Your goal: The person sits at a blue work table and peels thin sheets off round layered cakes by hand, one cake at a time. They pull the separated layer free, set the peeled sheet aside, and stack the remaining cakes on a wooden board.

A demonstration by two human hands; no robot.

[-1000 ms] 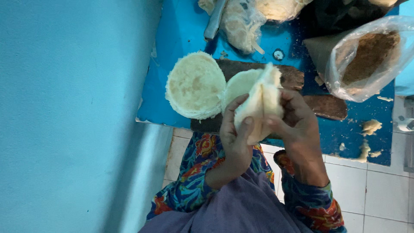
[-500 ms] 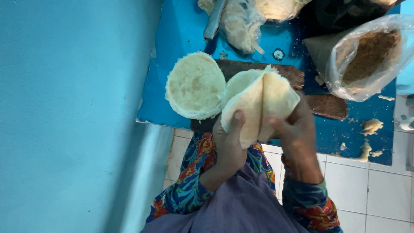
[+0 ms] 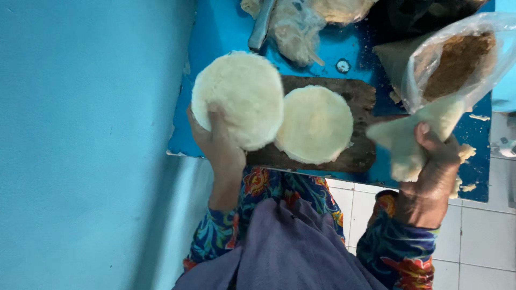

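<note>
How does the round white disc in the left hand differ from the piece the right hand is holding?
The round disc is a full flat circle, while the folded piece is bent into a wedge with a pointed tip. The left hand holds the disc from its lower edge, over the blue table; the right hand grips the folded piece near the plastic bag of brown filling. Both look like the same pale, soft dough.

Both arms reach forward, well apart; left hand (image 3: 217, 142) and right hand (image 3: 435, 166) each closed in a grip.

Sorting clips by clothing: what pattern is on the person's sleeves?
The sleeves show a bright floral print, red and orange flowers on blue, clearest in the head view.
</note>
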